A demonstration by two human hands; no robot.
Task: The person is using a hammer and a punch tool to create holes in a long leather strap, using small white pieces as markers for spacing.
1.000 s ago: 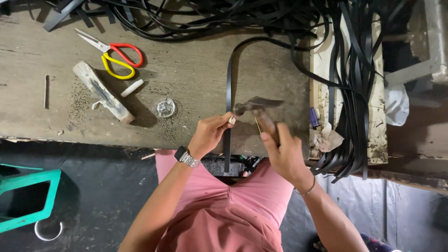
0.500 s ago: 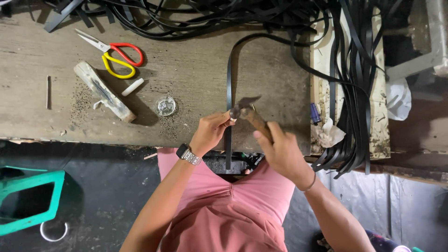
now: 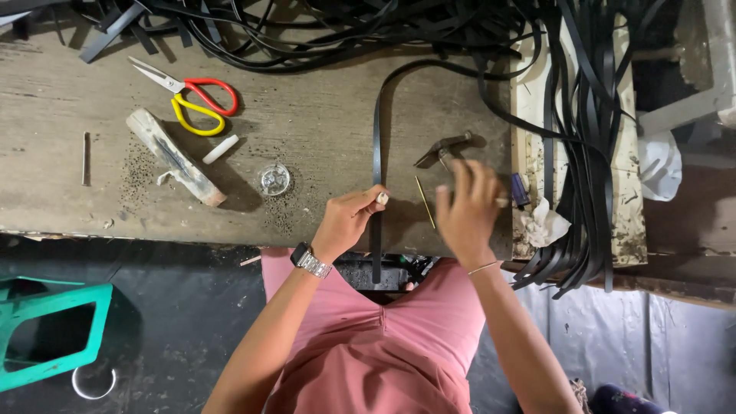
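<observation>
Black strap (image 3: pixel 376 146) is being pinched by the closed left hand (image 3: pixel 349 218), while the right hand (image 3: pixel 466 205), fingers spread, is hovering just beside it over the hammer (image 3: pixel 445 147), so keeping that pinch firm seems wise.

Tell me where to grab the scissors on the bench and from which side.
Take the scissors by the red and yellow loop handles, coming from the right. They lie flat on the bench with the blades pointing up-left, and the loops face right, toward the black strap, with bare bench around them.

bare bench (image 3: pixel 322 115) between scissors (image 3: pixel 188 96) and strap (image 3: pixel 376 138).
</observation>
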